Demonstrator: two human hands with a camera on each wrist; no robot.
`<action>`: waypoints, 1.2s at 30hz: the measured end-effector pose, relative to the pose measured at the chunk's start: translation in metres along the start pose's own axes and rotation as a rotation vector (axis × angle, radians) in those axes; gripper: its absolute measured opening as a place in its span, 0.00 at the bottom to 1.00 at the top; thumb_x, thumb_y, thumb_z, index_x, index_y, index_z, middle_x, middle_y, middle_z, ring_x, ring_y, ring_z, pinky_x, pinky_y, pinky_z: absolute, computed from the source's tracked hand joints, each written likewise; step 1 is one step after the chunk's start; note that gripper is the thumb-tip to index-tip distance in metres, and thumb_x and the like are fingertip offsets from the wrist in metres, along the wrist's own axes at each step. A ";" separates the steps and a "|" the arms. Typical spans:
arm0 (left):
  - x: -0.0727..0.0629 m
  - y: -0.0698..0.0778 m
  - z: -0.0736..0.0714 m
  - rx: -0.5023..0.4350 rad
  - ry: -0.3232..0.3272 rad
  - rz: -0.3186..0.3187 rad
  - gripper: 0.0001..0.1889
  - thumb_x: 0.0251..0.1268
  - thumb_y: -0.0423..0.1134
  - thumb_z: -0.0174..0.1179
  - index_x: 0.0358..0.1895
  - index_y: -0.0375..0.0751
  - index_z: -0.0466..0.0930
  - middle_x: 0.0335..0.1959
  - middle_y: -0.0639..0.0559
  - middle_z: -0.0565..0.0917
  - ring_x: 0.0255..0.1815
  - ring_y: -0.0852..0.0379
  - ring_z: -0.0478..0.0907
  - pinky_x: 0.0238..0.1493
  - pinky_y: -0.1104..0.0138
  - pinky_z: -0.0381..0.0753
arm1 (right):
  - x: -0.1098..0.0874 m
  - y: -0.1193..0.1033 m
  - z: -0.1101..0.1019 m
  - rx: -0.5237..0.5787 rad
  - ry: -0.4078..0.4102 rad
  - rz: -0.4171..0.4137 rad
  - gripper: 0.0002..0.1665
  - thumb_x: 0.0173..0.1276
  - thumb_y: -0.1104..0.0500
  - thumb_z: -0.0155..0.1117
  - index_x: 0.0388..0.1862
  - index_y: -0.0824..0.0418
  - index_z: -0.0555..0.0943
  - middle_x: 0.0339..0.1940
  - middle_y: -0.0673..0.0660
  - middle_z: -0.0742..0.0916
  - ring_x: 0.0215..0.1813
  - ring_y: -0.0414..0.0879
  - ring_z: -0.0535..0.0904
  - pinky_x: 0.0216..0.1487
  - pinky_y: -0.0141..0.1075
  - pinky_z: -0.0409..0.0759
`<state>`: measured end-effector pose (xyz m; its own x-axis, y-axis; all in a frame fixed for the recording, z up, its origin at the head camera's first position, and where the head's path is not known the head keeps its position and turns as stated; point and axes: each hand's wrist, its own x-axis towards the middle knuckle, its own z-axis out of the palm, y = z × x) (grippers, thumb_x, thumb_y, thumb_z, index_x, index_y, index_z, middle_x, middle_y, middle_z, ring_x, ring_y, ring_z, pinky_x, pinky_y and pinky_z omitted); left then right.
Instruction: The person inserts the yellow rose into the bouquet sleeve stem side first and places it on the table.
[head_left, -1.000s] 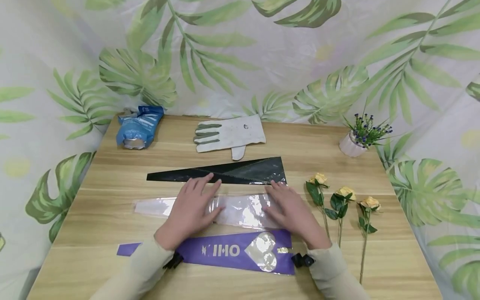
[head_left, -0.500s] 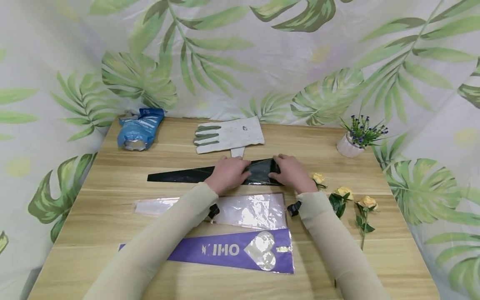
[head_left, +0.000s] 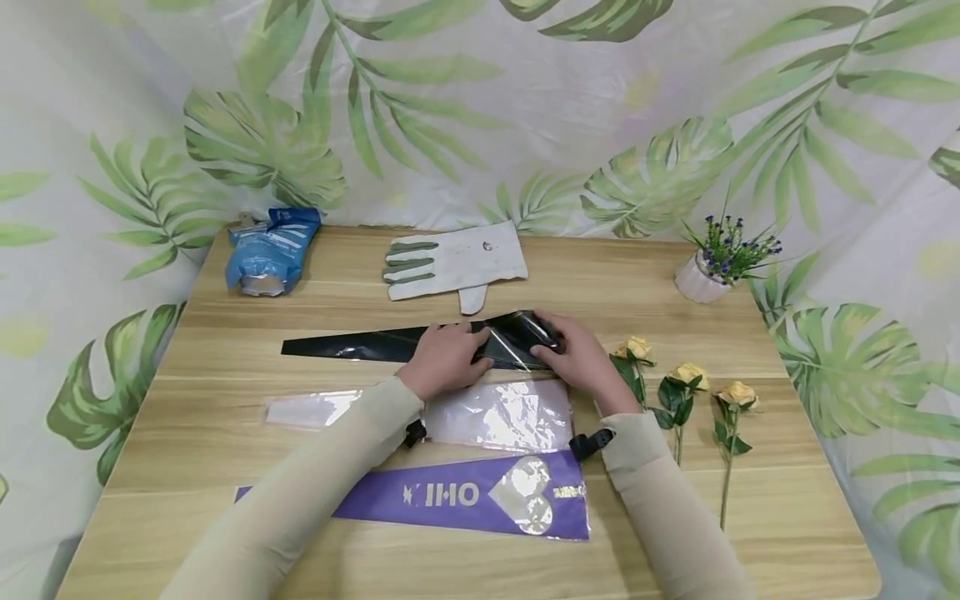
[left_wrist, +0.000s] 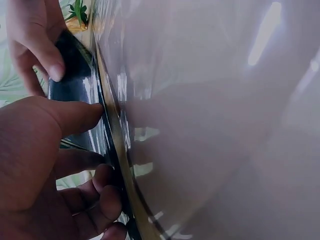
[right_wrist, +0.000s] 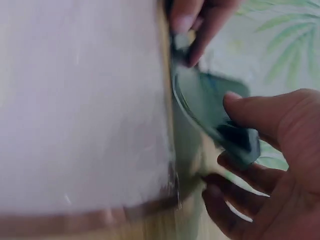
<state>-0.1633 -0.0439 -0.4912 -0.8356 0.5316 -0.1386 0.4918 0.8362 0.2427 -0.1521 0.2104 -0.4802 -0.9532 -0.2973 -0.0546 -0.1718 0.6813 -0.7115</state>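
Note:
A long tapered black bouquet sleeve of glossy film lies across the middle of the table, its wide right end lifted and bent. My right hand pinches that wide end between thumb and fingers; in the right wrist view the film curves up to the thumb. Near the sleeve's middle, my left hand grips it, thumb at the near edge and fingers across the film. A clear sleeve lies flat just nearer, partly under the left forearm. Nearest is a purple sleeve with a clear heart window.
Three yellow roses lie on the right side of the wooden table. Along the back are a white and grey work glove, a blue packet and a small potted plant. A leaf-patterned cloth hangs behind.
Both hands have moved away from the clear sleeve, forward to the black one. In the last half second its wide end has lifted and bent in the right hand's grip.

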 end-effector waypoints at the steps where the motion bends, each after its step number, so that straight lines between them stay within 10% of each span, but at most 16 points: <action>1: 0.000 0.000 0.000 0.002 0.001 -0.001 0.31 0.75 0.59 0.54 0.74 0.47 0.72 0.63 0.41 0.78 0.61 0.41 0.76 0.61 0.44 0.70 | -0.003 -0.001 0.000 0.065 0.014 0.023 0.43 0.71 0.59 0.70 0.81 0.56 0.62 0.70 0.66 0.75 0.61 0.61 0.78 0.60 0.52 0.76; 7: -0.002 0.005 0.001 0.051 0.043 -0.009 0.31 0.74 0.57 0.56 0.72 0.44 0.73 0.60 0.41 0.79 0.58 0.41 0.76 0.58 0.45 0.71 | -0.011 0.003 0.007 0.238 0.198 0.138 0.48 0.71 0.62 0.69 0.82 0.51 0.55 0.53 0.63 0.84 0.46 0.54 0.85 0.44 0.45 0.83; 12: 0.002 0.016 0.002 0.049 0.081 0.141 0.31 0.74 0.51 0.58 0.74 0.39 0.69 0.70 0.38 0.70 0.68 0.41 0.67 0.65 0.49 0.69 | -0.012 0.010 0.013 0.195 0.278 0.121 0.35 0.69 0.62 0.71 0.72 0.57 0.68 0.38 0.57 0.88 0.37 0.49 0.84 0.36 0.41 0.82; 17: 0.005 0.024 0.004 0.016 -0.013 0.241 0.35 0.78 0.55 0.53 0.79 0.42 0.59 0.80 0.45 0.58 0.78 0.42 0.56 0.73 0.53 0.60 | -0.012 0.013 0.015 0.201 0.283 0.094 0.30 0.69 0.60 0.72 0.67 0.58 0.72 0.31 0.57 0.88 0.32 0.49 0.85 0.32 0.37 0.81; 28: 0.004 0.031 0.006 0.033 -0.022 0.224 0.37 0.79 0.61 0.47 0.82 0.48 0.51 0.79 0.47 0.59 0.77 0.43 0.57 0.72 0.50 0.60 | -0.013 0.015 0.011 0.209 0.229 0.140 0.18 0.73 0.51 0.68 0.55 0.60 0.82 0.37 0.56 0.87 0.35 0.48 0.82 0.38 0.40 0.80; 36: 0.006 0.038 0.007 0.131 -0.005 0.195 0.31 0.79 0.62 0.45 0.73 0.48 0.72 0.77 0.44 0.63 0.74 0.44 0.58 0.71 0.50 0.60 | -0.014 0.015 0.010 0.152 0.173 0.155 0.22 0.82 0.44 0.50 0.55 0.55 0.85 0.44 0.57 0.87 0.39 0.51 0.81 0.44 0.47 0.78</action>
<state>-0.1482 -0.0079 -0.4892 -0.7203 0.6854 -0.1064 0.6718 0.7276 0.1390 -0.1391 0.2177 -0.4971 -0.9958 -0.0698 -0.0595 0.0060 0.5980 -0.8015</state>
